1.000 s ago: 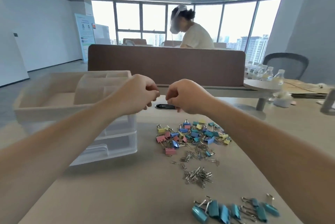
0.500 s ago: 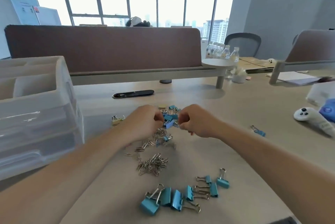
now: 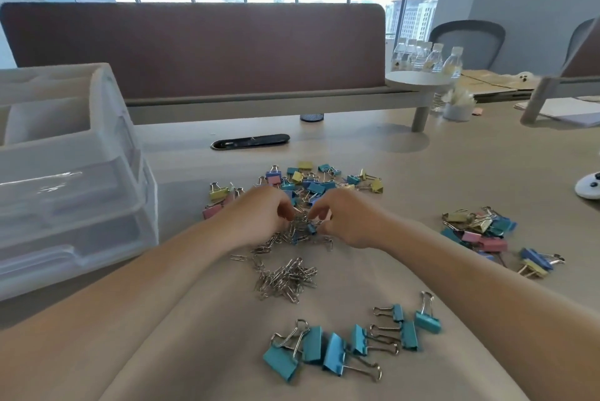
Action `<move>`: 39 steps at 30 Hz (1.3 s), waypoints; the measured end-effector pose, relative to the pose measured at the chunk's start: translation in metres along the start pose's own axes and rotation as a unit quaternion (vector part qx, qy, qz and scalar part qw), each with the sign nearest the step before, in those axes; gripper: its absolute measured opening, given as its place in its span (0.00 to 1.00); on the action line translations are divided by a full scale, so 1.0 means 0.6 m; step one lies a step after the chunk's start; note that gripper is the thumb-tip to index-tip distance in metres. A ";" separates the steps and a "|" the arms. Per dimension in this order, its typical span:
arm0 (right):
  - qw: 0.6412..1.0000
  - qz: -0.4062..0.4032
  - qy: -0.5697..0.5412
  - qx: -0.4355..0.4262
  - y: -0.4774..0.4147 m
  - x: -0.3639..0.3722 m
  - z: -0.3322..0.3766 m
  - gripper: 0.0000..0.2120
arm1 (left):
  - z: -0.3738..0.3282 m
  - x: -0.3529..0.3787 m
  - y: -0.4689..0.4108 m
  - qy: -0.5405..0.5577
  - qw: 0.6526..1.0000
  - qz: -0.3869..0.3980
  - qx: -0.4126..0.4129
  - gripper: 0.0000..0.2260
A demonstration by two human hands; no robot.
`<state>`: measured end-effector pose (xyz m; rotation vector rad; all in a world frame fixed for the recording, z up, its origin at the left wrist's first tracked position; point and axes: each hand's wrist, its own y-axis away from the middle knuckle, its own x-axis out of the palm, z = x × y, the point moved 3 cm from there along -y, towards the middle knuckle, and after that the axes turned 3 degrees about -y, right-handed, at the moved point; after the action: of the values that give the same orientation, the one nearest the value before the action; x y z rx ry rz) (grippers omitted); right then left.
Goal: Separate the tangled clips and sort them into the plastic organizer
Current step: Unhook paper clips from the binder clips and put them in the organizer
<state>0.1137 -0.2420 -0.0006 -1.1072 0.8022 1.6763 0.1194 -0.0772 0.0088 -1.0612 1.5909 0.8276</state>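
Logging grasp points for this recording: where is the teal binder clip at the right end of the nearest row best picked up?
Probably its wire handle, pinched from above on the far side: the teal binder clip has that loop sticking out clear, while its body lies close beside the neighbouring clip.

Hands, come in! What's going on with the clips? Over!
Pinching paper clip tangle: left hand, right hand. Untouched at left: plastic organizer. Path to it open.
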 end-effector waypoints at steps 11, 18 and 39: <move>0.999 0.007 0.040 -0.008 -0.005 0.017 0.012 0.12 | -0.002 0.023 0.011 0.016 0.999 0.031 0.041 0.11; 1.000 -0.003 0.021 -0.011 -0.005 0.017 0.011 0.08 | -0.001 0.032 0.012 0.019 0.998 0.017 0.049 0.09; 0.999 -0.030 -0.037 0.008 0.027 0.004 -0.012 0.06 | -0.019 0.037 0.019 0.025 0.998 -0.007 0.064 0.06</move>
<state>0.1002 -0.2530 -0.0053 -1.0430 0.7279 1.6482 0.1021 -0.0883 -0.0099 -1.0063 1.6548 0.6849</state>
